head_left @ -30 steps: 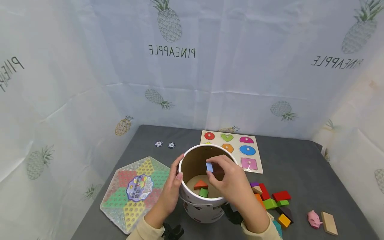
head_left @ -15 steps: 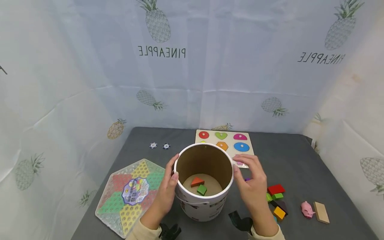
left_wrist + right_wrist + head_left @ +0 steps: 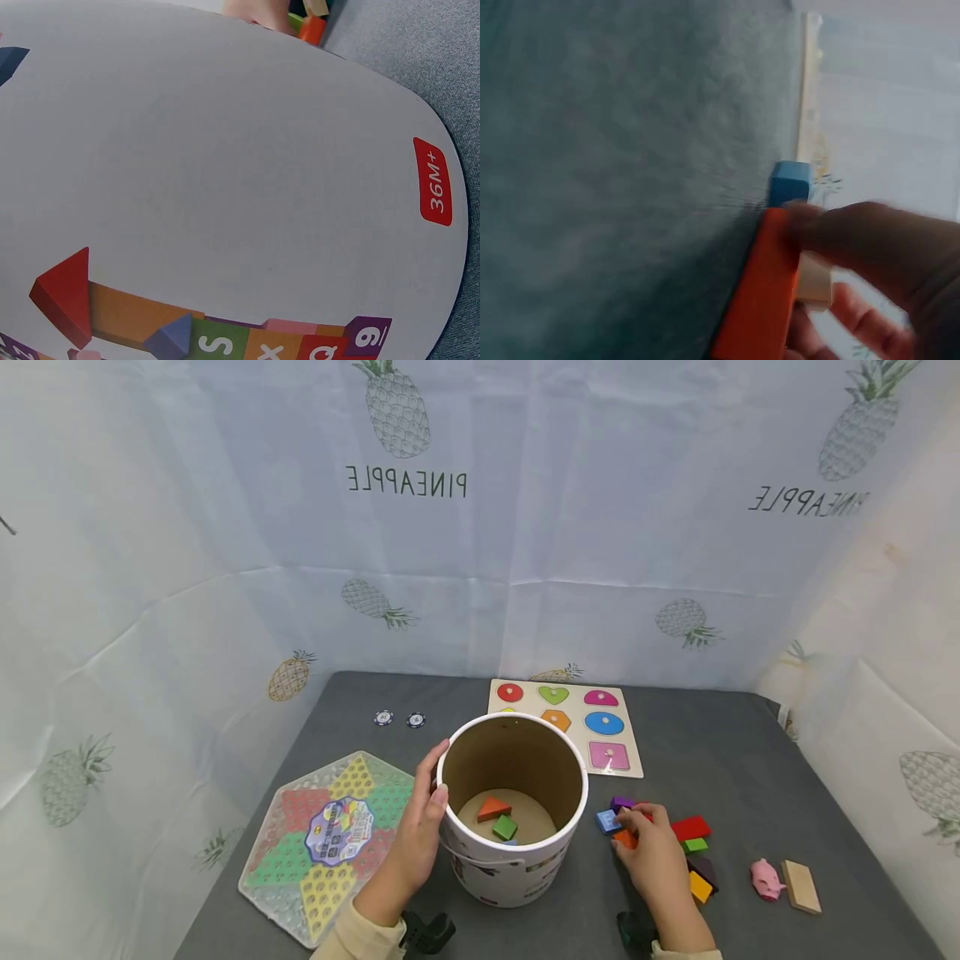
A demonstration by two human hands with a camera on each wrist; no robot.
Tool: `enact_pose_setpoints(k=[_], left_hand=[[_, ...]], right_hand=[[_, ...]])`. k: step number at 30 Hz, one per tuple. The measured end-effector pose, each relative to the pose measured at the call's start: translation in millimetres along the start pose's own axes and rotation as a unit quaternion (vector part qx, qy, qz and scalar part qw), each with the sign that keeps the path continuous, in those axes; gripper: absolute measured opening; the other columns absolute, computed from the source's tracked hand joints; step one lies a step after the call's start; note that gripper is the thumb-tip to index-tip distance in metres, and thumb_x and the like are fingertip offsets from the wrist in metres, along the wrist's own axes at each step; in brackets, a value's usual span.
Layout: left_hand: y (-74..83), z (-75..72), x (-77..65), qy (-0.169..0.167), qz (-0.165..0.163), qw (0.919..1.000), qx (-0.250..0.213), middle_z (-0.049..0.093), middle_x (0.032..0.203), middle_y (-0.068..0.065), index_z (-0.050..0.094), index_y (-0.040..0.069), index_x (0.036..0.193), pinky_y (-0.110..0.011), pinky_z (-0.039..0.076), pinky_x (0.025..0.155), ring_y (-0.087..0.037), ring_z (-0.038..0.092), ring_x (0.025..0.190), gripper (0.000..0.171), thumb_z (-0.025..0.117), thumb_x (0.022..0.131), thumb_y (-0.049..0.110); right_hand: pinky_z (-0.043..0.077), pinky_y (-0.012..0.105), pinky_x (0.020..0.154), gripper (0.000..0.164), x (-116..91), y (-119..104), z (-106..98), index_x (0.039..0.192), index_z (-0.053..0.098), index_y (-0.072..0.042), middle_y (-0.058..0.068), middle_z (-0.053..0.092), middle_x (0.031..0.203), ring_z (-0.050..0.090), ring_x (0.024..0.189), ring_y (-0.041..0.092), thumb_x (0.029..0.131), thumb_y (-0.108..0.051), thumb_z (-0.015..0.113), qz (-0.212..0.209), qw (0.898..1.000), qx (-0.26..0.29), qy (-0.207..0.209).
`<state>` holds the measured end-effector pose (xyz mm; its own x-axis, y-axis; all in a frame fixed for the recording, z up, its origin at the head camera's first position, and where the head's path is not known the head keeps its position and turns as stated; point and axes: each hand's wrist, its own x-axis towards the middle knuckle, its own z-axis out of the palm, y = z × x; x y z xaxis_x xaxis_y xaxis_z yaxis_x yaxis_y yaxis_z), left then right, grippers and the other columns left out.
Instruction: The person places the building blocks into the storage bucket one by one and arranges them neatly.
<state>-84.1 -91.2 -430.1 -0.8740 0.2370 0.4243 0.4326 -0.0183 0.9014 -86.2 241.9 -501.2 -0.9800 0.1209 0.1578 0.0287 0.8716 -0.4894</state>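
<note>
A white round bucket (image 3: 504, 881) with printed sides stands in the middle of the table. My left hand (image 3: 415, 827) holds its left side near the rim. Inside lie an orange triangular block (image 3: 492, 808), a green block (image 3: 505, 827) and a partly hidden blue piece (image 3: 511, 842). My right hand (image 3: 654, 853) is down at the block pile to the right. In the right wrist view, its thumb touches an orange block (image 3: 761, 292), while its fingers lie beyond a plain wooden block (image 3: 815, 283). Whether they pinch either is unclear. A blue block (image 3: 608, 822) sits just beyond.
Purple, red, green, dark and yellow blocks surround the right hand. Farther right are a pink pig figure (image 3: 767, 880) and a wooden block (image 3: 802, 887). A shape puzzle board (image 3: 621, 745) lies behind the bucket, a hexagonal game board (image 3: 327, 849) left, two chips (image 3: 416, 720) farther back.
The blue piece left my right hand and now shows inside the bucket. My right hand moved from the bucket opening, past its right rim, down to the block pile. My left hand stayed at the bucket.
</note>
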Motion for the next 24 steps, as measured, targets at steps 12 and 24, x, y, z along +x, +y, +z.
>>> enact_pose_setpoints(k=[12, 24], left_hand=[[-0.4, 1.3, -0.5, -0.003, -0.005, 1.0, -0.007, 0.025, 0.151, -0.01, 0.018, 0.024, 0.152, -0.042, 0.031, 0.104, -0.04, 0.027, 0.133, 0.053, 0.028, 0.1, 0.015], [-1.3, -0.3, 0.3, -0.001, -0.01, 0.9999, -0.009, 0.025, 0.151, -0.01, 0.017, 0.027, 0.152, -0.04, 0.031, 0.105, -0.04, 0.027, 0.134, 0.053, 0.028, 0.1, 0.018]], right_hand=[[0.049, 0.053, 0.075, 0.046, 5.5, 0.9, 0.3, 0.108, 0.066, -0.007, 0.019, 0.053, 0.105, 0.057, 0.081, 0.031, 0.07, -0.024, 0.086, 0.026, 0.997, -0.057, -0.043], [0.041, 0.033, 0.056, 0.022, 6.4, -1.3, -16.5, 0.088, 0.064, -0.012, 0.006, 0.05, 0.084, 0.047, 0.067, 0.02, 0.076, -0.02, 0.081, 0.059, 0.995, -0.017, -0.075]])
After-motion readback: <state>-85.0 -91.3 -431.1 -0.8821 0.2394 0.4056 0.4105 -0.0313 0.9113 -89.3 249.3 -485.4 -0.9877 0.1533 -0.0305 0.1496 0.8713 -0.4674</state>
